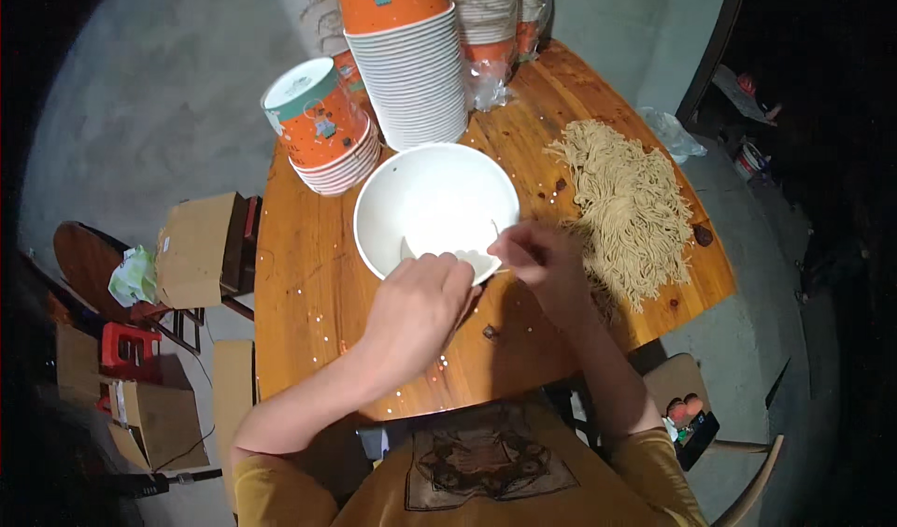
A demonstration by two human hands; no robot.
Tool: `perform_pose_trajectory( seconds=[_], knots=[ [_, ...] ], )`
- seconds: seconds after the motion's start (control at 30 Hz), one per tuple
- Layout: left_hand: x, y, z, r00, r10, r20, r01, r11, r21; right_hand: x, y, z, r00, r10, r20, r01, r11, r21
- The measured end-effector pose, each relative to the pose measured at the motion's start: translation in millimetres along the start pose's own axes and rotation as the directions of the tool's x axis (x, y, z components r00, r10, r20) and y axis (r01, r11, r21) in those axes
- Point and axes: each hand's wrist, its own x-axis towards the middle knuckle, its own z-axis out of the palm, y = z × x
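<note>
A large round paper bucket (pixel 434 186), white inside, stands with its mouth up in the middle of the wooden table. My left hand (pixel 420 303) is closed over its near rim, fingers inside the mouth; the thumb is mostly hidden. Just to the right, my right hand (pixel 542 261) pinches at the same rim. A thin pale cord end pokes up by its fingertips; the rest of that cord is hidden. A small dark hole shows in the bucket's far left wall. Right of my right hand lies a heap of beige cords (pixel 631 209).
Behind the bucket rises a tall stack of nested orange-printed paper buckets (pixel 406 78). A shorter upside-down stack (pixel 322 130) stands to its left, and plastic-wrapped stacks (pixel 481 22) behind. White specks dot the wooden table (pixel 308 275). Cardboard boxes (pixel 201 251) and a red stool (pixel 131 349) stand at left.
</note>
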Motion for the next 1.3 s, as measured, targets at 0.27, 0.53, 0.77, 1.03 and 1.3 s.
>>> perform_pose_trajectory(
  seconds=[0.27, 0.53, 0.77, 1.03, 1.3],
  knots=[
    [-26.3, 18.7, 8.9, 0.99, 0.137, -0.019, -0.131, 0.972, 0.195, -41.5, -8.2, 4.0, 0.989, 0.148, 0.013, -0.147, 0.956, 0.253],
    [9.1, 9.8, -10.1, 0.927, -0.343, 0.151, 0.372, 0.798, -0.474, -9.2, -6.9, 9.8, 0.986, 0.164, 0.011, -0.163, 0.966, 0.202],
    [42.5, -27.0, -7.1, 0.781, -0.38, 0.496, 0.623, 0.409, -0.667, 15.7, -1.6, 10.7, 0.993, 0.101, 0.061, -0.116, 0.929, 0.35],
    [54.0, -42.9, -0.4, 0.812, -0.315, 0.49, 0.575, 0.298, -0.762, 25.2, 0.8, -20.1, 0.979, 0.107, 0.171, -0.142, 0.969, 0.204],
    [62.4, -47.8, -4.8, 0.807, -0.264, 0.528, 0.579, 0.18, -0.795, 35.6, -54.3, -48.4, 0.904, 0.013, 0.428, 0.254, 0.788, -0.561]
  ],
)
